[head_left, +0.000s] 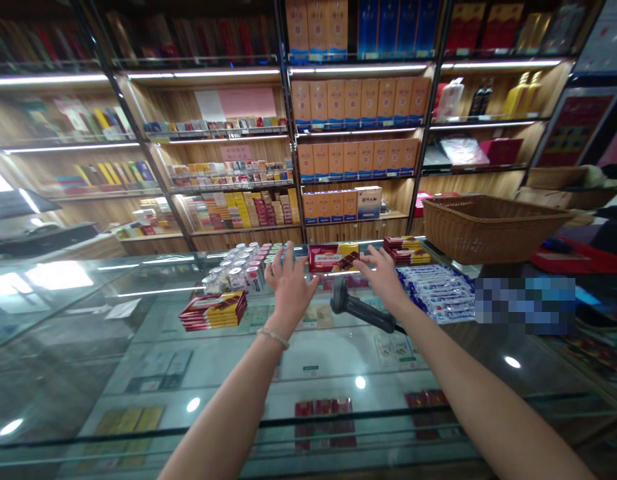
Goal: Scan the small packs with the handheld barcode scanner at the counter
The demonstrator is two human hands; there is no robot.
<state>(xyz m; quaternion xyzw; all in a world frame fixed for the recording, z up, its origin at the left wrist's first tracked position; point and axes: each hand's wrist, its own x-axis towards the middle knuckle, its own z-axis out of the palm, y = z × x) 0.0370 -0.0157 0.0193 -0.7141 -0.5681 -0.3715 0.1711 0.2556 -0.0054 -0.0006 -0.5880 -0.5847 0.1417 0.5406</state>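
Observation:
My left hand (291, 288) hovers over the glass counter (338, 360) with its fingers spread, holding nothing. To its right, a red and yellow chocolate pack (333, 259) is at the counter's far side. My right hand (387, 279) reaches to the pack's right end, fingers stretched out and apart; whether the fingertips touch it, I cannot tell. Between my hands lies a black barcode scanner (363, 312). Several small white-lidded containers (243, 267) stand left of my left hand, behind a stack of chocolate packs (213, 312).
Right of my right hand lie blue and white packets (436, 293), with another chocolate stack (406, 248) behind them. A brown wicker basket (488, 230) stands at the back right. Shelves with orange boxes (358, 103) and small packs (243, 210) line the wall.

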